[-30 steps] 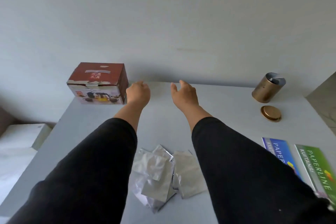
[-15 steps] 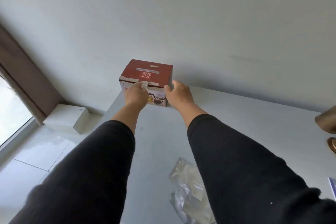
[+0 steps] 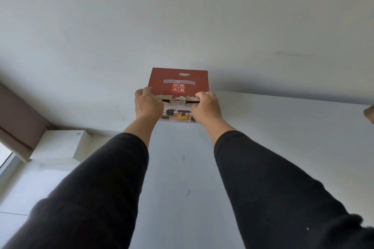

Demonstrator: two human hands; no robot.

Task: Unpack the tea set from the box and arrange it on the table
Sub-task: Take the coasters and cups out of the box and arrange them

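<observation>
A red tea set box [image 3: 179,82] with white Chinese characters and a strip of clear tape on its lid stands at the far corner of the grey table [image 3: 273,127], by the wall. Its front face shows a picture of a teapot and cups. My left hand [image 3: 146,105] grips the box's front left top edge, fingers curled over the lid. My right hand [image 3: 205,107] grips the front right top edge the same way, at the torn front flap. The lid is down and the box's contents are hidden.
A sliver of the gold tin [image 3: 369,114] shows at the right edge of the view. A white box [image 3: 60,143] sits on the floor left of the table, below a brown curtain [image 3: 18,121]. The wall rises right behind the red box.
Both hands reached forward from mid-table to the box and took hold of its front top edge. My view swung left, so the foil packets and booklets have left the frame.
</observation>
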